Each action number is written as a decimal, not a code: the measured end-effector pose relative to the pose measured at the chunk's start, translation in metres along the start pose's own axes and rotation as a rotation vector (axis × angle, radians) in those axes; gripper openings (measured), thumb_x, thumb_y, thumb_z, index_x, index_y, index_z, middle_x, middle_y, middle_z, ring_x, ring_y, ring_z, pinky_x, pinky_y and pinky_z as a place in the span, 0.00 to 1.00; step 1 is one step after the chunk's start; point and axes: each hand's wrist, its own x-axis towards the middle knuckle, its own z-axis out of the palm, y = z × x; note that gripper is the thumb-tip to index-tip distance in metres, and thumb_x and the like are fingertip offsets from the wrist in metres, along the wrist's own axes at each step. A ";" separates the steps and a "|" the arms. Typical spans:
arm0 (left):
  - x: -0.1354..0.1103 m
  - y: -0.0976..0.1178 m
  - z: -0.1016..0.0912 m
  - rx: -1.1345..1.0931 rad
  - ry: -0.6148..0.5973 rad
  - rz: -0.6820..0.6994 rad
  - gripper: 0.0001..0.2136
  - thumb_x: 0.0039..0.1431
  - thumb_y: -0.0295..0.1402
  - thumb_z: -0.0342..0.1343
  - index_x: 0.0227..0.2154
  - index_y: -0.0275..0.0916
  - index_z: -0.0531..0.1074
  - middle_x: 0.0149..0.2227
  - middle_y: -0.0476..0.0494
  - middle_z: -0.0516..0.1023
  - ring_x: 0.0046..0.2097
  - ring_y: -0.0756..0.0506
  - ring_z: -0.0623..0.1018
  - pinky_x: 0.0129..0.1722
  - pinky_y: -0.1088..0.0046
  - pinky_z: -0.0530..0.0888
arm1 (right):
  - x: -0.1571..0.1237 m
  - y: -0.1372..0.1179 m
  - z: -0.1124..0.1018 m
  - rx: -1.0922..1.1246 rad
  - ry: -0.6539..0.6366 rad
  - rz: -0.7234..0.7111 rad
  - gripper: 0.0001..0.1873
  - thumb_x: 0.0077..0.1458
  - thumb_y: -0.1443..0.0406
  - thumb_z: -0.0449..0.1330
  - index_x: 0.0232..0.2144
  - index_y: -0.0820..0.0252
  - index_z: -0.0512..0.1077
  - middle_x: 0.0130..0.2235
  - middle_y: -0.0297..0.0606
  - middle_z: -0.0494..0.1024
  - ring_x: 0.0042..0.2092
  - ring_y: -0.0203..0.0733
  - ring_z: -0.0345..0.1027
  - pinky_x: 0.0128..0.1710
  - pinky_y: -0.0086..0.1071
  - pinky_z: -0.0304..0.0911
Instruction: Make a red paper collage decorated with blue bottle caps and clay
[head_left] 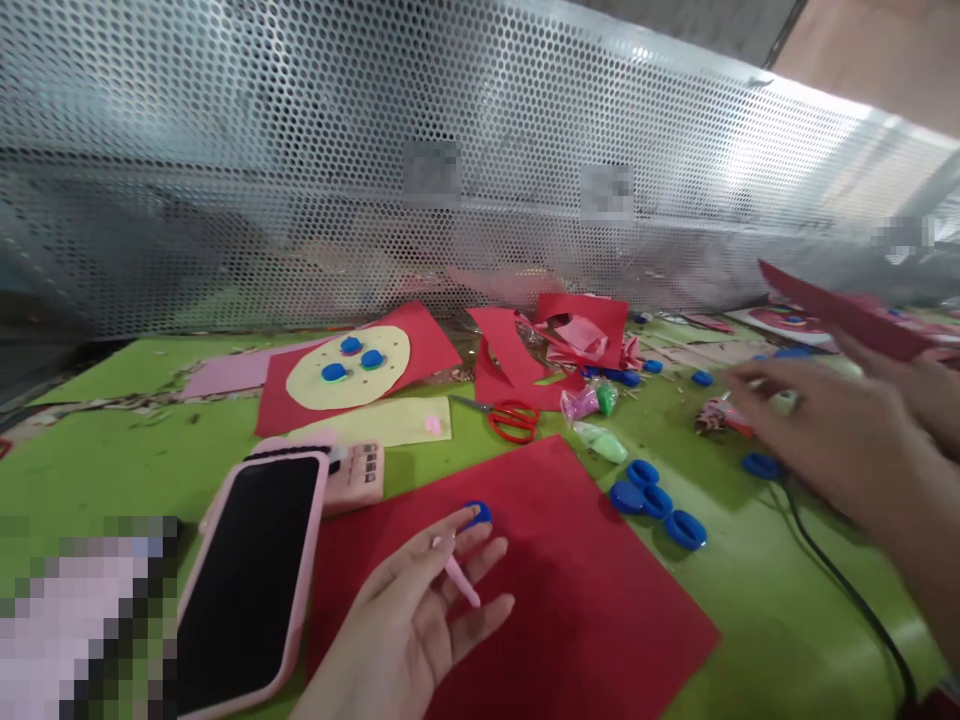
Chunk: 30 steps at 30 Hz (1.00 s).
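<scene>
My left hand point(420, 600) is palm up over a large red paper sheet point(592, 590). A slim pink stick point(459, 575), whose exact kind I cannot make out, is pinched by its thumb and fingers. Just behind the fingertips a blue cap point(480, 514) lies on the sheet. At the right, my right hand point(832, 420) reaches leftward, slightly blurred, its fingers apart. It hovers near a blue cap point(761, 466) and a small crumpled pink piece point(716, 416). Several blue caps point(656, 500) cluster on the green table point(750, 580).
Left of the sheet rests a phone point(251, 580) against a pink calculator point(360, 475). Red-handled scissors point(513, 420), wrapped clay point(600, 440) and red scraps point(517, 350) lie farther back. A yellow oval point(307, 385) carries blue caps. Another person's hand point(904, 385) holds red paper point(847, 315).
</scene>
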 end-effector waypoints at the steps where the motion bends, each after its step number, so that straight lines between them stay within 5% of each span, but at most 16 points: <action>1: 0.000 0.000 -0.001 -0.011 -0.024 0.003 0.10 0.59 0.22 0.50 0.40 0.33 0.72 0.45 0.34 0.78 0.46 0.39 0.78 0.30 0.66 0.81 | -0.017 -0.019 0.000 0.074 -0.020 -0.065 0.11 0.54 0.58 0.53 0.36 0.48 0.74 0.35 0.36 0.79 0.31 0.44 0.70 0.33 0.35 0.62; 3: 0.001 0.000 -0.002 -0.017 -0.084 0.014 0.11 0.59 0.22 0.48 0.42 0.34 0.72 0.48 0.35 0.77 0.49 0.39 0.77 0.31 0.68 0.81 | -0.049 -0.053 0.000 0.450 -0.235 -0.320 0.11 0.54 0.56 0.52 0.32 0.48 0.74 0.33 0.34 0.79 0.31 0.44 0.71 0.31 0.35 0.63; 6: 0.000 0.002 -0.002 -0.008 -0.183 0.024 0.13 0.60 0.25 0.48 0.46 0.37 0.71 0.51 0.36 0.74 0.54 0.38 0.72 0.33 0.67 0.80 | -0.079 -0.092 0.000 0.706 -0.578 -0.489 0.11 0.51 0.53 0.55 0.32 0.47 0.74 0.30 0.33 0.78 0.29 0.42 0.69 0.28 0.34 0.63; 11: 0.000 0.003 0.002 -0.054 -0.166 0.011 0.15 0.62 0.31 0.45 0.49 0.37 0.69 0.54 0.35 0.71 0.58 0.36 0.67 0.32 0.66 0.79 | -0.087 -0.125 0.003 0.837 -0.782 -0.464 0.11 0.53 0.55 0.56 0.33 0.53 0.73 0.31 0.33 0.76 0.30 0.38 0.65 0.29 0.30 0.58; 14: 0.006 -0.001 -0.005 -0.050 -0.279 -0.004 0.15 0.62 0.35 0.46 0.50 0.41 0.69 0.56 0.38 0.69 0.60 0.36 0.64 0.36 0.62 0.79 | -0.085 -0.134 0.008 1.040 -0.917 -0.415 0.13 0.54 0.56 0.55 0.29 0.59 0.71 0.29 0.33 0.72 0.29 0.35 0.61 0.27 0.26 0.56; 18: 0.015 -0.007 -0.016 -0.006 -0.369 0.002 0.14 0.62 0.36 0.48 0.49 0.45 0.71 0.59 0.42 0.66 0.61 0.34 0.61 0.39 0.54 0.78 | -0.087 -0.141 0.013 1.116 -0.969 -0.349 0.11 0.53 0.60 0.55 0.24 0.61 0.68 0.24 0.30 0.67 0.27 0.32 0.57 0.25 0.25 0.53; 23: 0.011 -0.009 -0.013 0.024 -0.273 0.042 0.13 0.57 0.35 0.55 0.45 0.42 0.74 0.58 0.38 0.67 0.58 0.32 0.65 0.36 0.63 0.78 | -0.091 -0.147 0.014 1.084 -0.940 -0.335 0.14 0.50 0.59 0.57 0.18 0.60 0.64 0.19 0.26 0.60 0.23 0.30 0.50 0.20 0.25 0.47; 30: 0.004 -0.005 -0.002 0.033 -0.218 0.111 0.15 0.46 0.36 0.64 0.39 0.41 0.78 0.55 0.36 0.70 0.56 0.31 0.69 0.37 0.62 0.78 | -0.090 -0.151 0.014 1.112 -0.790 -0.365 0.13 0.49 0.61 0.59 0.17 0.60 0.66 0.18 0.25 0.62 0.21 0.28 0.51 0.20 0.24 0.48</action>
